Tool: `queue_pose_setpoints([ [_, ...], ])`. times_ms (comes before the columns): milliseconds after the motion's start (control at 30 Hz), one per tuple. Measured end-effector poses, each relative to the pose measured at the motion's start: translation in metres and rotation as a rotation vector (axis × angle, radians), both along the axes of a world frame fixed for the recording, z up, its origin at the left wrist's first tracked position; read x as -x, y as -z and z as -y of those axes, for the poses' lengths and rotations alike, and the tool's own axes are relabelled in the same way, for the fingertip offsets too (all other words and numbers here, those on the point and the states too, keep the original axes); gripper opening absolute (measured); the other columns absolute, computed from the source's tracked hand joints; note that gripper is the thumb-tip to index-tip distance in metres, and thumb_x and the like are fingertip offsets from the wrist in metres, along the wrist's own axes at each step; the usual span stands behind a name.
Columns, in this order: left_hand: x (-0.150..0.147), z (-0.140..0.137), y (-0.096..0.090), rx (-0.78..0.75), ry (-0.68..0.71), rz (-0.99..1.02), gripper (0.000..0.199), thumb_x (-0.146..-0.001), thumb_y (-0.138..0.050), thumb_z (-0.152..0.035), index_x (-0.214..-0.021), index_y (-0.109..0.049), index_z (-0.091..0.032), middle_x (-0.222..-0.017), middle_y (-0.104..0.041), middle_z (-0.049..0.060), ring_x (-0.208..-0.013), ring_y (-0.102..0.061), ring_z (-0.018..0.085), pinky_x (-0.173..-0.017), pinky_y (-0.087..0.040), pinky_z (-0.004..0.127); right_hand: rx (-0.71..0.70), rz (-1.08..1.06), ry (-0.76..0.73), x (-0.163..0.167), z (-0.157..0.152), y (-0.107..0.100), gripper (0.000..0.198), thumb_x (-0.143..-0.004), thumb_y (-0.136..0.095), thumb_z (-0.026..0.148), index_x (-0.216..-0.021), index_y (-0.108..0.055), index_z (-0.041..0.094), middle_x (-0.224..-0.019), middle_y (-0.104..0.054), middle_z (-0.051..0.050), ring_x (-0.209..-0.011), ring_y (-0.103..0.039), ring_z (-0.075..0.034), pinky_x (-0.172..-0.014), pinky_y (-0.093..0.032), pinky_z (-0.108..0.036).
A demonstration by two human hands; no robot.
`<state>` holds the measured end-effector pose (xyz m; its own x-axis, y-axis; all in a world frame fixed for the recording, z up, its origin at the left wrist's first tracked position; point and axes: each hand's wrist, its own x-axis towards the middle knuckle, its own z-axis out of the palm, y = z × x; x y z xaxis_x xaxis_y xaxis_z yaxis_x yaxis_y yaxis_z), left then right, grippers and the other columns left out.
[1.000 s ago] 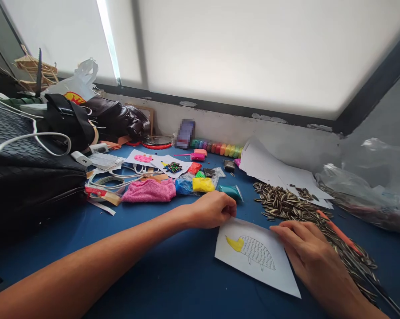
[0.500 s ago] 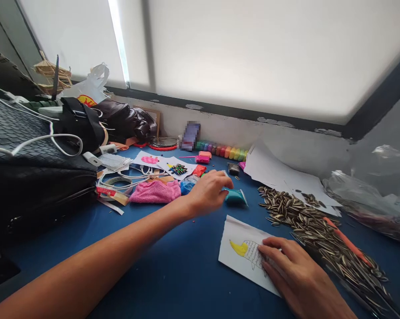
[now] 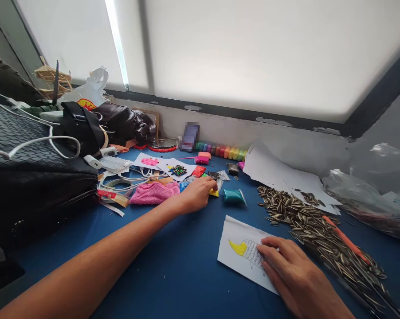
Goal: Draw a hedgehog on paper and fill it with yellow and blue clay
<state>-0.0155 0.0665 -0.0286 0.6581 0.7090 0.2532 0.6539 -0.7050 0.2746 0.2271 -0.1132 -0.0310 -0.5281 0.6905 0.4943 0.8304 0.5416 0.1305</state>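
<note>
My left hand (image 3: 197, 195) reaches across the table with its fingers curled down among small packets. A yellow packet (image 3: 214, 193) shows right by its fingertips; what the fingers hold, if anything, is hidden. To its right lies a teal packet (image 3: 234, 197), apart from the hand. My right hand (image 3: 295, 270) rests with extended fingers on a white sheet (image 3: 229, 261), covering its right part. On the sheet is a line drawing (image 3: 249, 252) of an animal-like figure with a yellow-coloured end and rows of small marks on its body.
Striped sunflower seeds (image 3: 293, 210) lie heaped at right, with an orange tool (image 3: 346, 239) across them. Papers (image 3: 276, 170) and a plastic bag (image 3: 369, 195) sit behind. At left are a pink cloth (image 3: 155, 193), white cables (image 3: 122, 179), decorated drawings (image 3: 177, 169) and a black bag (image 3: 37, 195).
My left hand has moved left and slightly down from over the teal packet to beside the yellow one, uncovering the teal packet. My right hand stays on the sheet.
</note>
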Motion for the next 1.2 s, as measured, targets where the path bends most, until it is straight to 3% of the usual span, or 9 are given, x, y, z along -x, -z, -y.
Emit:
queue_pose_setpoints([
  [200, 0.005, 0.003, -0.006, 0.004, 0.020, 0.008, 0.023, -0.073, -0.054, -0.008, -0.093, -0.062, -0.017, -0.098, -0.065, 0.007, -0.092, -0.061, 0.021, -0.087, -0.048, 0.033, -0.041, 0.024, -0.011, 0.003, -0.001, 0.001, 0.023, -0.097, -0.042, 0.020, -0.103, -0.064, 0.019, -0.097, -0.066, -0.011, -0.086, -0.068, -0.018, -0.069, -0.059, -0.026],
  [267, 0.003, 0.008, -0.010, -0.002, 0.029, 0.025, 0.019, -0.074, -0.058, -0.013, -0.093, -0.062, -0.016, -0.105, -0.065, 0.009, -0.098, -0.061, 0.023, -0.090, -0.047, 0.036, -0.038, 0.033, -0.013, 0.003, -0.001, 0.001, 0.023, -0.096, -0.042, 0.020, -0.104, -0.063, 0.019, -0.097, -0.066, -0.011, -0.086, -0.068, -0.018, -0.069, -0.059, -0.027],
  [433, -0.019, 0.023, -0.012, -0.016, 0.107, 0.073, 0.036, -0.085, -0.060, -0.027, -0.120, -0.058, -0.018, -0.140, -0.050, 0.011, -0.129, -0.048, 0.026, -0.107, -0.040, 0.038, -0.026, 0.031, -0.016, 0.003, -0.001, 0.002, 0.023, -0.096, -0.042, 0.020, -0.106, -0.063, 0.018, -0.098, -0.065, -0.011, -0.087, -0.067, -0.017, -0.072, -0.059, -0.027],
  [533, -0.036, 0.024, -0.006, 0.010, 0.145, 0.056, 0.046, -0.085, -0.062, -0.024, -0.130, -0.053, -0.017, -0.137, -0.054, 0.011, -0.127, -0.051, 0.024, -0.107, -0.041, 0.037, -0.043, 0.034, -0.016, 0.002, 0.000, 0.001, 0.024, -0.097, -0.041, 0.020, -0.104, -0.063, 0.018, -0.097, -0.066, -0.011, -0.087, -0.068, -0.018, -0.072, -0.059, -0.027],
  [700, -0.047, 0.023, 0.003, 0.010, 0.105, 0.066, 0.037, -0.089, -0.056, -0.021, -0.126, -0.055, -0.017, -0.124, -0.062, 0.009, -0.113, -0.060, 0.022, -0.099, -0.047, 0.034, -0.076, 0.049, -0.008, 0.002, -0.001, 0.002, 0.026, -0.098, -0.039, 0.022, -0.102, -0.065, 0.018, -0.097, -0.067, -0.011, -0.087, -0.068, -0.018, -0.071, -0.058, -0.025],
  [867, -0.040, 0.021, -0.001, -0.049, 0.052, 0.076, 0.044, -0.096, -0.045, -0.029, -0.139, -0.045, -0.018, -0.138, -0.054, 0.008, -0.128, -0.049, 0.020, -0.109, -0.037, 0.033, -0.094, 0.030, -0.011, 0.002, -0.004, 0.005, 0.028, -0.098, -0.038, 0.022, -0.101, -0.066, 0.019, -0.095, -0.068, -0.010, -0.085, -0.068, -0.017, -0.070, -0.057, -0.025],
  [933, -0.032, 0.015, -0.003, -0.075, -0.045, 0.067, 0.041, -0.096, -0.037, -0.017, -0.136, -0.049, -0.014, -0.140, -0.051, 0.013, -0.131, -0.045, 0.023, -0.112, -0.033, 0.040, -0.092, 0.027, -0.008, 0.001, -0.004, 0.006, 0.028, -0.098, -0.039, 0.021, -0.101, -0.066, 0.018, -0.096, -0.068, -0.011, -0.085, -0.068, -0.017, -0.070, -0.057, -0.025],
  [1033, -0.017, 0.004, -0.005, -0.055, -0.153, 0.012, 0.029, -0.087, -0.041, -0.010, -0.104, -0.066, -0.009, -0.114, -0.062, 0.017, -0.110, -0.058, 0.026, -0.097, -0.045, 0.039, -0.070, 0.043, -0.018, -0.001, -0.002, 0.007, 0.025, -0.097, -0.042, 0.021, -0.104, -0.066, 0.018, -0.098, -0.068, -0.011, -0.088, -0.068, -0.018, -0.070, -0.058, -0.026],
  [1200, 0.002, -0.004, -0.008, -0.013, -0.213, -0.032, 0.022, -0.079, -0.047, -0.008, -0.083, -0.067, -0.016, -0.088, -0.066, 0.008, -0.088, -0.062, 0.020, -0.080, -0.049, 0.030, -0.072, 0.049, -0.007, -0.001, -0.001, 0.005, 0.025, -0.097, -0.042, 0.022, -0.103, -0.066, 0.019, -0.097, -0.069, -0.011, -0.088, -0.068, -0.018, -0.068, -0.058, -0.025],
])
